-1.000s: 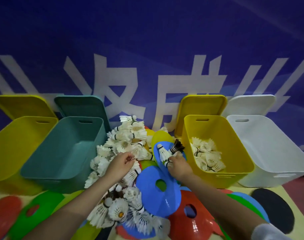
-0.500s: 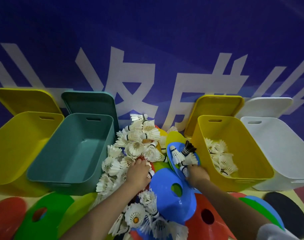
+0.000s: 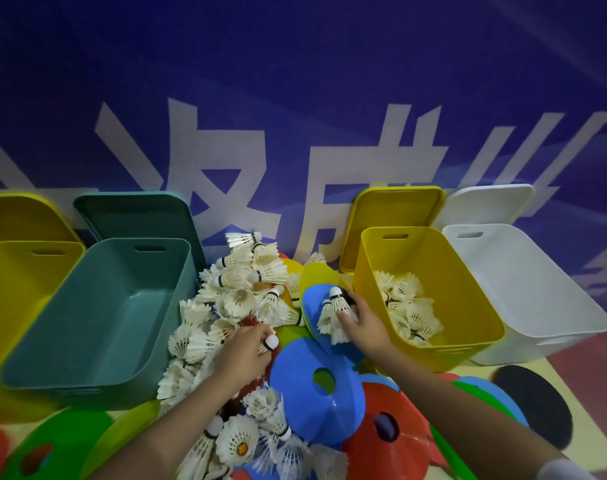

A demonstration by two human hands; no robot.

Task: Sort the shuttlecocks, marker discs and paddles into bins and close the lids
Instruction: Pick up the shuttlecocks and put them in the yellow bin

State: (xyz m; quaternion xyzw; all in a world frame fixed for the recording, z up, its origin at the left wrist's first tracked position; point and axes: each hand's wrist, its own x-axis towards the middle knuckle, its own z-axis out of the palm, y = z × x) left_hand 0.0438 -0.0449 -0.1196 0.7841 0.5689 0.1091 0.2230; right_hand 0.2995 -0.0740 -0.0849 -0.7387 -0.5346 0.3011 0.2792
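A heap of white feather shuttlecocks lies on the floor between the bins, mixed with coloured marker discs. My left hand is in the heap and grips a shuttlecock whose white cork tip sticks out by the thumb. My right hand grips a few shuttlecocks above a blue marker disc, just left of the yellow bin. That bin holds several shuttlecocks. A larger blue disc and a red disc lie nearer me.
An open teal bin and another yellow bin stand on the left, a white bin on the far right. Their lids lean on the blue banner wall behind. Green discs lie at bottom left, a black round paddle at right.
My right hand has closed round a few shuttlecocks on the blue disc and lifted them toward the yellow bin. My left hand has taken hold of a shuttlecock in the heap.
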